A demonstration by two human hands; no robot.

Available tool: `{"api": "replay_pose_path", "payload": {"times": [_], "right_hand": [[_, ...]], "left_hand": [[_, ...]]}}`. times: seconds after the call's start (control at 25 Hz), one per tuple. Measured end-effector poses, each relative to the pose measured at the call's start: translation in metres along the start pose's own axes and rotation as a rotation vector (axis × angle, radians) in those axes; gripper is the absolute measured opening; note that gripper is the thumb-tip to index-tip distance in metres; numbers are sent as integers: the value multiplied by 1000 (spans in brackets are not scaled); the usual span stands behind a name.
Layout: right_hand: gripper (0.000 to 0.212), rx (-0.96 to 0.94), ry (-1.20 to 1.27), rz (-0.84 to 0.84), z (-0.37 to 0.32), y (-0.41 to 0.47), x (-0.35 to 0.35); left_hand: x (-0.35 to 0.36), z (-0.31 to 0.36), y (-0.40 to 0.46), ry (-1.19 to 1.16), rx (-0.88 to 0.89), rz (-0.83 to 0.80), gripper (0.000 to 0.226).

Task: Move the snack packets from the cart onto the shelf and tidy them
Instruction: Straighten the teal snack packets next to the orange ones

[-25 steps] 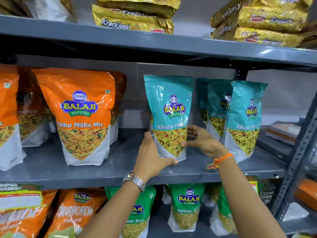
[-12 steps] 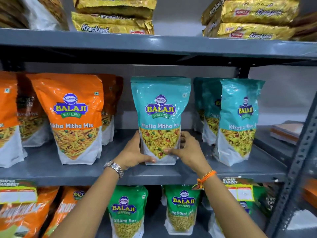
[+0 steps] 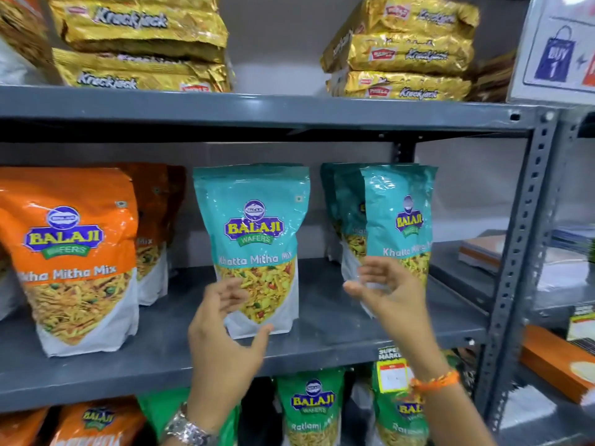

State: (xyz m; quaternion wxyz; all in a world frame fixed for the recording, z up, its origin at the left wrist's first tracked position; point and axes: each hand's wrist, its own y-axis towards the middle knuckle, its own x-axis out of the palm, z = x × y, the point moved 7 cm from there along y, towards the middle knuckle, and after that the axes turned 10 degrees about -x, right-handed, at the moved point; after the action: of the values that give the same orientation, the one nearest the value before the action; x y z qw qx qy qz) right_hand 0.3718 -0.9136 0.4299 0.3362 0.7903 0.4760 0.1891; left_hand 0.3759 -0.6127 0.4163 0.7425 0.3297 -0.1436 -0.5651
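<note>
A teal Khatta Mitha Mix packet (image 3: 254, 239) stands upright by itself on the grey middle shelf (image 3: 328, 336), facing me. My left hand (image 3: 222, 342) hovers in front of its lower left corner, fingers spread, holding nothing. My right hand (image 3: 389, 294) is off to the packet's right, fingers apart, in front of a row of teal packets (image 3: 399, 220) standing one behind another. Orange Tikha Mitha Mix packets (image 3: 77, 252) stand at the left of the same shelf. The cart is out of view.
Gold Krackjack packs (image 3: 138, 43) are stacked on the top shelf. Green Ratlami Sev packets (image 3: 312, 410) and orange packets fill the shelf below. A perforated grey upright (image 3: 521, 239) bounds the right side, with a promo sign (image 3: 560, 49) above and stacked goods beyond.
Both hands let go of the teal packet, which now stands alone on the shelf. The hands pulled back and opened; the right hand shifted right toward the other teal packets.
</note>
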Motion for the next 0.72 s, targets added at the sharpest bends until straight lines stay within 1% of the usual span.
{"api": "replay_pose_path", "payload": {"times": [0.08, 0.12, 0.16, 0.2, 0.28, 0.32, 0.4, 0.52, 0.56, 0.64, 0.72], "right_hand": [[43, -61, 24, 262, -2, 15, -62], [45, -73, -20, 348, 1, 24, -84], [51, -63, -72, 401, 8, 34, -100], [62, -22, -103, 409, 20, 43, -108], [81, 112, -97, 331, 51, 61, -113], [83, 184, -54, 254, 67, 67, -112], [78, 262, 55, 67, 90, 72, -108], [94, 354, 203, -101, 102, 66, -100], [93, 370, 216, -118, 101, 64, -100], [83, 374, 178, -115, 101, 62, -103], [75, 333, 102, -34, 97, 59, -106]], "left_hand": [[36, 25, -12, 2, 47, -101, 64], [60, 34, -15, 15, 32, -175, 66], [86, 40, -15, 36, 3, -263, 74], [111, 44, -14, 62, -34, -350, 85], [158, 47, -8, 136, -83, -472, 103], [178, 48, -5, 171, -85, -508, 105], [213, 53, -3, 197, -78, -563, 103], [242, 56, 3, 185, -103, -565, 110], [247, 55, 6, 186, -97, -547, 110], [256, 50, 13, 188, -84, -550, 102], [265, 39, 21, 164, -127, -627, 94]]}}
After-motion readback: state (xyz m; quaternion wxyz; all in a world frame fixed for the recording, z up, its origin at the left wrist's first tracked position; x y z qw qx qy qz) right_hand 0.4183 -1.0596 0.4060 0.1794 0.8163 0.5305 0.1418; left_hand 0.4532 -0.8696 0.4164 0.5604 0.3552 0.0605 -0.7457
